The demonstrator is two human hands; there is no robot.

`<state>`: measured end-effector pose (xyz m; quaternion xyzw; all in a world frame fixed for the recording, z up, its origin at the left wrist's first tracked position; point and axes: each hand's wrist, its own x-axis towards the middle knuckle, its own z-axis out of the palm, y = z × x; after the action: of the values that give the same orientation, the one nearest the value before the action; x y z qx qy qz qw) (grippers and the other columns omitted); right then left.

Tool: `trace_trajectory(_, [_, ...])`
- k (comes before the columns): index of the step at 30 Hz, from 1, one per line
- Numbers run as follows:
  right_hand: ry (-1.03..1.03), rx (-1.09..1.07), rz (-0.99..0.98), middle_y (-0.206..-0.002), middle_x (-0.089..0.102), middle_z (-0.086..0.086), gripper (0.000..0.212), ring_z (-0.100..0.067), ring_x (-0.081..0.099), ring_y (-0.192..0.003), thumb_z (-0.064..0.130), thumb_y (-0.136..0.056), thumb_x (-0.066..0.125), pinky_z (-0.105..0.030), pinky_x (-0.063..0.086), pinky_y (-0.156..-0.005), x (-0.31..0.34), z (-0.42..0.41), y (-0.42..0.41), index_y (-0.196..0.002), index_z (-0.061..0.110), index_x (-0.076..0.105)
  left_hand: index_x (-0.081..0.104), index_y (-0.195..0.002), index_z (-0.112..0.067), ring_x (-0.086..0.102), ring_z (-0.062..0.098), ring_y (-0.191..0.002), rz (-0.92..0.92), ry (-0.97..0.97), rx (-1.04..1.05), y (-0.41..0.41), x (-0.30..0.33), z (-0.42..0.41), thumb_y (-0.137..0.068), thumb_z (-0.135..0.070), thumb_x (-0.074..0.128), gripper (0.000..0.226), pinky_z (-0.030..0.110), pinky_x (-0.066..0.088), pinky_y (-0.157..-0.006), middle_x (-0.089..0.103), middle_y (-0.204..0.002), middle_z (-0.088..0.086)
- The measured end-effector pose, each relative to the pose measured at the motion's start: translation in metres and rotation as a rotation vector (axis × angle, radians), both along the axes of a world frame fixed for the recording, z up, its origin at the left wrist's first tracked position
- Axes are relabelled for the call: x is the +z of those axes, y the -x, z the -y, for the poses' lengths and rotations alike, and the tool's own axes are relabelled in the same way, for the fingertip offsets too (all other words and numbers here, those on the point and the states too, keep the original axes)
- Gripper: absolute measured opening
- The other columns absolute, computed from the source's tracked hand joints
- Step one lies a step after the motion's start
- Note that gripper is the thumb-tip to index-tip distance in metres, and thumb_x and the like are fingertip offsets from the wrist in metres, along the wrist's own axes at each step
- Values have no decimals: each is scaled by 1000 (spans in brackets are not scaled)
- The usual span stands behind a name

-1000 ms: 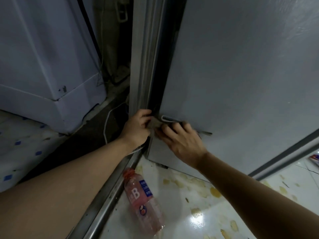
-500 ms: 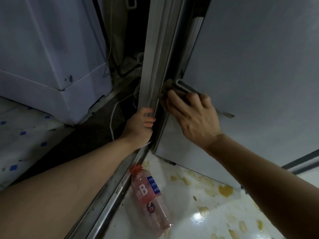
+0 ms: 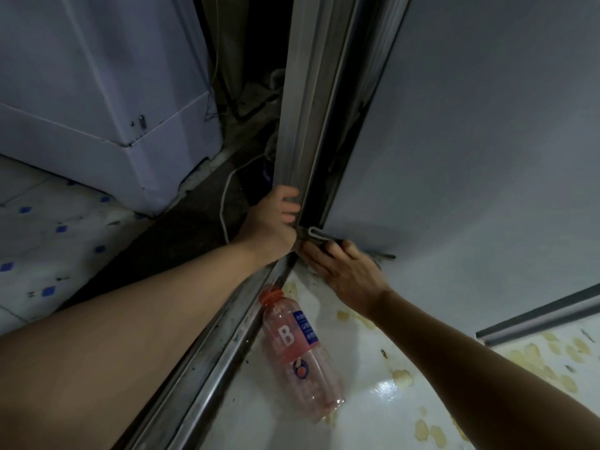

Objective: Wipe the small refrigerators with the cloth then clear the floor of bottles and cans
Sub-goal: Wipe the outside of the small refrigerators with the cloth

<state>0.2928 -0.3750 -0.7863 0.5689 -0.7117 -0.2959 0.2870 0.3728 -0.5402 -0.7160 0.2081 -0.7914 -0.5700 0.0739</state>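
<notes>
One legible marking: a large white capital "B" on the pink label of the plastic bottle [image 3: 300, 352] lying on the floor. Beside it, a blue panel carries small white print, too fine to read. No other text noted.

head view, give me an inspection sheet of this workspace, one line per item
surface: glossy white floor with yellowish stains.
job's things: grey refrigerator, low on its side; cloth mostly hidden under the right hand; pink bottle with orange cap lying on the floor beside the metal rail.
clutter: nothing seen besides the bottle.
hands: left hand grips the metal frame; right hand presses the cloth at the refrigerator's lower corner.
cables: white cable running along the dark gap.
surroundings: white appliance at left; blue-dotted tiles.
</notes>
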Motion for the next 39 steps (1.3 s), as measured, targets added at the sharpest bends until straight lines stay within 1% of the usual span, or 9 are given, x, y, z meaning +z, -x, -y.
trace_trajectory(4, [45,54,36,-139,50,7,54,-22,36,-104,24,-79,57,-33,27,-84,19,-13,-1,-134,24,53,39,-136,-14,51,19,-117,16,-8,-26,0,2,-5,-77,17,49,67,29,44,-96,52,-129,7])
trace_trajectory(7, [262,69,3,-139,51,7,48,-23,38,-101,15,-89,35,-34,28,-81,57,-27,2,-133,20,53,39,-134,-13,52,21,-118,16,-71,-37,5,3,-12,-77,16,54,67,36,43,-103,52,-129,6])
trace_trajectory(12, [505,69,-11,-143,45,1,43,-26,42,-103,10,-98,28,-38,30,-78,90,-51,9,-135,14,50,38,-135,-10,50,24,-121,-6,-130,-37,13,2,-36,-76,20,54,68,39,41,-105,51,-131,12])
trace_trajectory(19, [78,65,119,-135,49,2,48,-26,43,-109,10,-77,64,-38,31,-87,6,-91,9,-125,15,59,25,-145,-14,44,22,-130,-5,-38,-42,11,1,-51,-79,14,56,78,40,38,-108,43,-143,9])
trace_trajectory(24, [407,69,67,-133,48,1,39,-23,45,-101,8,-99,30,-35,31,-75,65,-116,12,-128,15,56,22,-144,-28,50,27,-123,18,52,3,12,-7,-59,-77,-4,65,83,48,45,-101,50,-137,5])
trace_trajectory(28, [589,47,-1,-130,41,-8,37,-25,45,-105,11,-97,39,-38,31,-78,90,-136,18,-130,11,55,14,-148,-26,46,27,-127,15,102,63,15,-8,-70,-80,1,60,86,46,42,-104,44,-142,5])
trace_trajectory(30, [549,46,44,-129,41,-10,36,-28,45,-108,9,-96,40,-39,34,-81,72,-138,20,-128,10,56,9,-149,-26,43,26,-130,11,112,58,15,-11,-74,-81,2,58,89,45,41,-106,40,-146,5])
trace_trajectory(35, [106,17,128,-126,51,-5,45,-25,47,-106,12,-76,68,-36,31,-89,15,-155,15,-121,14,63,5,-150,-27,42,22,-131,48,104,73,14,-10,-84,-80,4,59,94,39,40,-107,39,-146,3])
trace_trajectory(39, [309,60,103,-121,50,-4,31,-22,49,-99,8,-91,47,-34,32,-81,57,-168,14,-113,17,68,7,-149,-27,43,22,-131,58,121,122,13,-8,-97,-79,5,59,93,39,39,-108,39,-146,2])
